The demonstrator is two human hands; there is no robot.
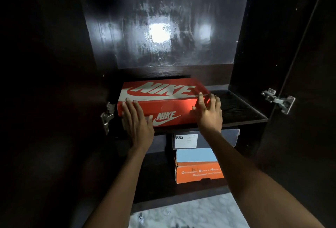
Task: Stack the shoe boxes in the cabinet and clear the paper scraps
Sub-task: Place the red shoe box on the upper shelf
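A red shoe box (163,106) with white lettering lies on the upper shelf (241,111) of a dark cabinet, at its left side. My left hand (137,124) lies flat against the box's front face near the left corner, fingers straight. At the box's front right corner, my right hand (209,111) touches the lid edge with spread fingers. On the shelf below stand a dark box (227,137) with a white label, stacked on an orange box (198,172) with a pale blue lid.
Both cabinet doors stand open, with metal hinges at the left (107,116) and the right (280,100). The right part of the upper shelf is bare dark wood. A glossy back panel (163,27) reflects light. Pale speckled floor (190,211) shows at the bottom.
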